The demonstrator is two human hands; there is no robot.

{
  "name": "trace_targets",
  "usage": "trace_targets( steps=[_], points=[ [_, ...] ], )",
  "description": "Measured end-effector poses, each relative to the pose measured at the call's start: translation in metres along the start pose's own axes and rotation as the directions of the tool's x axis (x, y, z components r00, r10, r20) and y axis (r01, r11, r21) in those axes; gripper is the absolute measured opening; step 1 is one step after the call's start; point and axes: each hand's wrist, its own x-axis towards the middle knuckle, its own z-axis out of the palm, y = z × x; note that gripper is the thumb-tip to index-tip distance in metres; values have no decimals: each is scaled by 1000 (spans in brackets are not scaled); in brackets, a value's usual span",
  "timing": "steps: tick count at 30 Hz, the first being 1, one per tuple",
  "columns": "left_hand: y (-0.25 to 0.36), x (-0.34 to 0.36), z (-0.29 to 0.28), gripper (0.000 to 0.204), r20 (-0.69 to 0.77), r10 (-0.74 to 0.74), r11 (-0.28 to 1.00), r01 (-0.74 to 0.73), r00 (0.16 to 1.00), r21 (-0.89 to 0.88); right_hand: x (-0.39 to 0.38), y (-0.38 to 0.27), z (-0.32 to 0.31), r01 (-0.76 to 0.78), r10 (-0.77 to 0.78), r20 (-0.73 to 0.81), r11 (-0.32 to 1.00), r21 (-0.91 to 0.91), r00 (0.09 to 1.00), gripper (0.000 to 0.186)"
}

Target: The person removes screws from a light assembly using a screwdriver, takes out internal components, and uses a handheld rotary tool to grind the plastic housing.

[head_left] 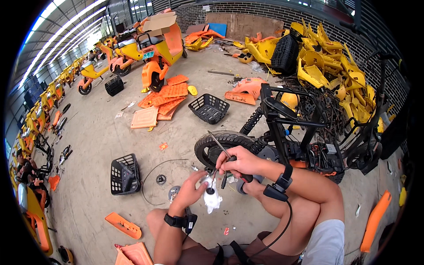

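Screwdriver [221,146], apparently, in right hand [240,162]

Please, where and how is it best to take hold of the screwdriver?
Probably take the screwdriver by its red-and-black handle, coming from the rear, on the person's side: the handle looks thicker than the slim shaft, which points forward and left, away from the body.

My hands [238,162], two; wrist straps [176,220] on me, two; screwdriver [246,177], one; white part [213,201], one; black baskets [201,115] on floor [92,137], three; toothed sprocket [161,176], one; blue board [217,30], one.
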Motion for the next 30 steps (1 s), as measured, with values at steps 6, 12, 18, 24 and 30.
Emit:
trace_targets(
  steps=[6,12,18,24,30],
  points=[
    [4,-11,-23,30,345,-230,961,268,910,-68,0,-9,2,-42,27,-136,993,-110,990,15],
    [17,-19,-29,22,480,-160,843,372,862,-388,-2,-3,-6,-26,10,-97,985,-173,995,15],
    [-6,-3,-8,32,-150,-204,962,170,967,-213,0,-4,1,-6,-2,-67,992,-124,998,14],
    [15,-2,-15,53,163,-252,918,289,954,-273,4,8,1,-73,68,-143,997,-26,987,15],
    [8,-11,-11,55,390,-193,940,284,900,-190,10,5,19,-73,73,-37,997,5,997,17]
  ],
)
